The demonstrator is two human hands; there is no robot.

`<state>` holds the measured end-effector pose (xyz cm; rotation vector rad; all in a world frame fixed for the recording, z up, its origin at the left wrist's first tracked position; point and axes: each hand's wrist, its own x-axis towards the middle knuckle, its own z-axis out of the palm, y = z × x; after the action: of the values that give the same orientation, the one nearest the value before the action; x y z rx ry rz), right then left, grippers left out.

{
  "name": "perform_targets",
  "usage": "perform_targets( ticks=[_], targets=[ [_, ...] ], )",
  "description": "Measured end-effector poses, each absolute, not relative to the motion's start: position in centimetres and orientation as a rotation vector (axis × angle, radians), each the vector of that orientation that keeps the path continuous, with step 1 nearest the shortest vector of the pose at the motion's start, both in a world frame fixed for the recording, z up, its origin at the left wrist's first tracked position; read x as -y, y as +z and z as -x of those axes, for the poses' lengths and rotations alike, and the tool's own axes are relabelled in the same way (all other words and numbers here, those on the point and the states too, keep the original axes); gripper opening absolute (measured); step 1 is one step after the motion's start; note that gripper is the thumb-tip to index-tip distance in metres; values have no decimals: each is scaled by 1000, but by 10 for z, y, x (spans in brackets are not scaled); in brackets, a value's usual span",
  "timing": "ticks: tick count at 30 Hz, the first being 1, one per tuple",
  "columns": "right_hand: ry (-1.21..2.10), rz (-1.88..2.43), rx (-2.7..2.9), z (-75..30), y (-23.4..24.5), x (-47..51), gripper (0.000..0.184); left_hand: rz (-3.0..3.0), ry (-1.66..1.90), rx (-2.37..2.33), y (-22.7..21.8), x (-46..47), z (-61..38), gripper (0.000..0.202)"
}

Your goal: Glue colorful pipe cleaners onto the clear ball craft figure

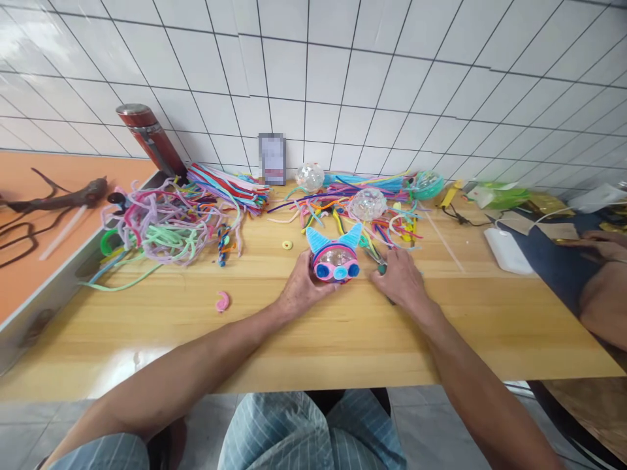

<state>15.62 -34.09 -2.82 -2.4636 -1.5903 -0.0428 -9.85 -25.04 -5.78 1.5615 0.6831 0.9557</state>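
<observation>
My left hand (304,284) is closed around a clear ball ornament (337,259) trimmed with pipe cleaners. It has two blue pointed ears, a pink and blue band, and three blue coiled discs in front. To its right, my right hand (402,277) curls over a metal hand tool (375,254) with dark handles, resting on the table; the fingers hide much of it, so its exact kind is unclear. Just behind both hands lie loose pipe cleaners (337,222) in many colours. A small yellow ring (287,245) and a pink curl (223,301) lie to the left.
Clear balls (368,204) and bundled pipe cleaners (230,186) line the wall. A tangled heap (166,228) sits left, near a red thermos (151,140). A phone (272,158) leans on the tiles. At right are a white box (509,250) and another person's arm (605,300).
</observation>
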Motion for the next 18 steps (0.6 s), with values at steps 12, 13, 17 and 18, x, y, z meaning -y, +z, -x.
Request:
perform_targets(
  ticks=[12,13,17,18],
  targets=[
    [-133,2680,1079,-287,-20,393,39,-1537,910,-720,-61,249,103,86],
    [-121,2678,1079,-287,-25,394,38,-1538,909,-732,-61,249,104,85],
    [-65,2611,1136,-281,-39,395,37,-1565,897,-747,-58,249,108,80],
    [-53,2582,1155,-281,-39,396,38,-1575,891,-753,-58,248,109,80]
  ],
)
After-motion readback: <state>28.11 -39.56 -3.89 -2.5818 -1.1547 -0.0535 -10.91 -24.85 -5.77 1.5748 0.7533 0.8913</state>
